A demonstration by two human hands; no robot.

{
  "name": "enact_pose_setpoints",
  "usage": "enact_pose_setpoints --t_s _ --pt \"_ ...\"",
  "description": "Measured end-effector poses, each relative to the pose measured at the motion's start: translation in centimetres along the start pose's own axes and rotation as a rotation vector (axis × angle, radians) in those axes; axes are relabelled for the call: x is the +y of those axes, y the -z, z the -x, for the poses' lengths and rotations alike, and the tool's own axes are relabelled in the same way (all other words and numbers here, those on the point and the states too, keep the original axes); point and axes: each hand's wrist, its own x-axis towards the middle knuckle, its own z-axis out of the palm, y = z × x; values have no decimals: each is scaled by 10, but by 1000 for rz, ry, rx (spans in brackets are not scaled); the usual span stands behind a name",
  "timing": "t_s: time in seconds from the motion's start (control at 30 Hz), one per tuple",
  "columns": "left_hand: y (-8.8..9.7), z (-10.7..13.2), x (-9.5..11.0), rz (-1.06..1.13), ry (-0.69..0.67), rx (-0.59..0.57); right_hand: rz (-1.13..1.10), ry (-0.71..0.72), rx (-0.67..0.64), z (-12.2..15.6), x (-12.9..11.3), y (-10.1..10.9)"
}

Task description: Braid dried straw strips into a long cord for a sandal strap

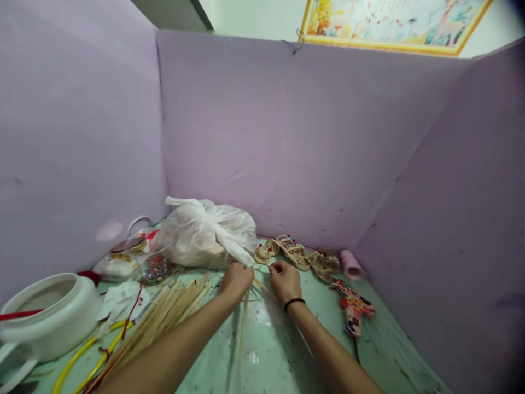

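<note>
Over the middle of the table, my left hand [238, 280] is closed with its fingers pinched on thin pale straw strands [245, 317]. To its right, my right hand [286, 282] wears a dark band at the wrist and pinches the strands as well. A short gap separates the two hands, and loose strand ends hang down toward me between my forearms. The exact grip at the fingertips is too small to make out. Just beyond my right hand lie small woven straw sandals [294, 253] with red and white beads.
A knotted white plastic bag [209, 232] stands behind my left hand. At left are a bundle of straw strips [172, 306], yellow-handled scissors [77, 361], a white pot [53, 317] and a jar of beads [155, 269]. A patterned glue gun [353, 306] and pink roll [351, 265] lie right.
</note>
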Motion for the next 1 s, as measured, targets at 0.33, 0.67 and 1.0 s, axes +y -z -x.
enact_pose_setpoints --t_s 0.33,0.67,1.0 --pt "-19 3 3 -781 -39 -59 192 54 -268 12 -6 -5" --pt "-18 11 -7 -918 -243 -101 -106 -206 -298 11 3 -12" --pt "-14 -8 -15 -398 -40 -127 -371 -536 -584 -15 -9 6"
